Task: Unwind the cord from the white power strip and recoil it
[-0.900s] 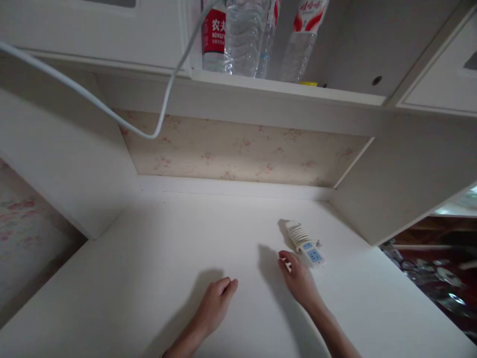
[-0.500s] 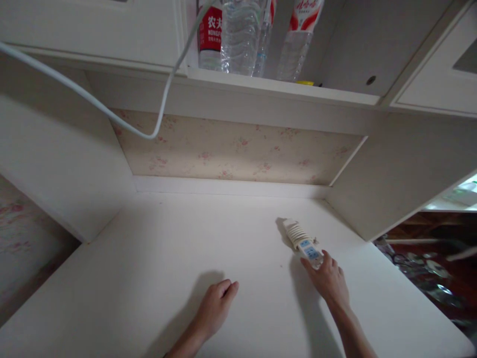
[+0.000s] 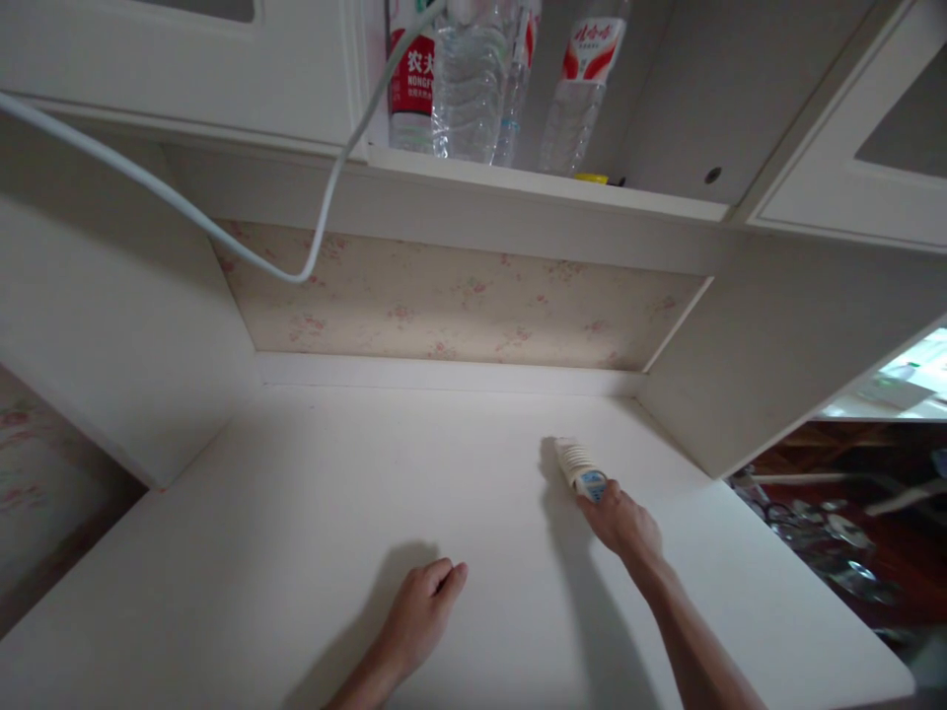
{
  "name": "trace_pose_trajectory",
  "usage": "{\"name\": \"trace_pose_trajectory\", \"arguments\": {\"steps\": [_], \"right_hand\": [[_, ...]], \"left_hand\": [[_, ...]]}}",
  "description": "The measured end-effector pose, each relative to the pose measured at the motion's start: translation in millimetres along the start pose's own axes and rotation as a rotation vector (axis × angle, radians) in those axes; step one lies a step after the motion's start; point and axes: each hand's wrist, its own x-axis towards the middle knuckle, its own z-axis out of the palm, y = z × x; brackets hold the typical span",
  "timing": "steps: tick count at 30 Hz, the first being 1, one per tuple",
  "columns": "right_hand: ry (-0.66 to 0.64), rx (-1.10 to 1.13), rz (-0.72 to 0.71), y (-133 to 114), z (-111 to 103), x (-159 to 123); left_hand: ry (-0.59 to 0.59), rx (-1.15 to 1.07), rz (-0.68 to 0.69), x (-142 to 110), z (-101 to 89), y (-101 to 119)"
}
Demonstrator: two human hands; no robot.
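A white power strip (image 3: 579, 466) with blue sockets and its cord wound round it lies on the white desk top (image 3: 296, 513), right of centre. My right hand (image 3: 619, 520) is closed over the strip's near end, covering most of the sockets. My left hand (image 3: 420, 616) rests on the desk near the front, fingers curled loosely and holding nothing.
A white cable (image 3: 222, 232) hangs in a loop across the upper left. Water bottles (image 3: 473, 79) stand on a shelf above the desk. Side panels wall in the desk left and right. Beyond the right edge, dark clutter (image 3: 829, 532) lies lower down.
My right hand moved from the left of the power strip onto its near end and closed on it. The left hand stayed put.
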Motion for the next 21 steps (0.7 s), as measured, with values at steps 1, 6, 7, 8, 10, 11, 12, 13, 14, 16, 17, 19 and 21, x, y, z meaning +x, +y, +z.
{"name": "trace_pose_trajectory", "arguments": {"steps": [1,6,7,8,10,11,12,13,14,16,17,19,21], "right_hand": [[-0.017,0.046,-0.005,-3,-3,-2],[-0.126,0.563,-0.063,-24,-13,-23],[-0.18,0.726,-0.085,-30,-14,-30],[-0.238,0.889,-0.115,-37,-14,-37],[-0.342,1.158,-0.172,-52,-14,-51],[-0.387,1.258,-0.184,-60,-14,-58],[-0.43,1.337,-0.182,-68,-12,-64],[-0.47,1.399,-0.175,-76,-10,-70],[-0.503,1.446,-0.17,-82,-7,-75],[-0.538,1.505,-0.182,-94,0,-84],[-0.547,1.519,-0.199,-99,5,-88],[-0.567,1.532,-0.221,-106,13,-95],[-0.61,1.535,-0.201,-111,19,-103]], "left_hand": [[-0.001,0.0,0.001,0,0.4,-1],[0.007,-0.013,0.009,0,0.7,-1],[0.009,-0.018,0.01,0,0.3,-1],[0.013,-0.028,0.013,0,-0.2,0],[0.009,-0.088,0.006,-2,-1.8,3],[-0.007,-0.15,-0.019,-3,-2.7,4],[-0.031,-0.226,-0.056,-5,-3.7,6],[-0.062,-0.303,-0.092,-8,-4.6,7],[-0.099,-0.369,-0.119,-11,-5.5,9],[-0.174,-0.43,-0.124,-16,-6.6,12],[-0.198,-0.423,-0.102,-18,-7.0,14],[-0.217,-0.401,-0.07,-21,-7.1,15],[-0.197,-0.427,-0.077,-20,-6.9,15]]}}
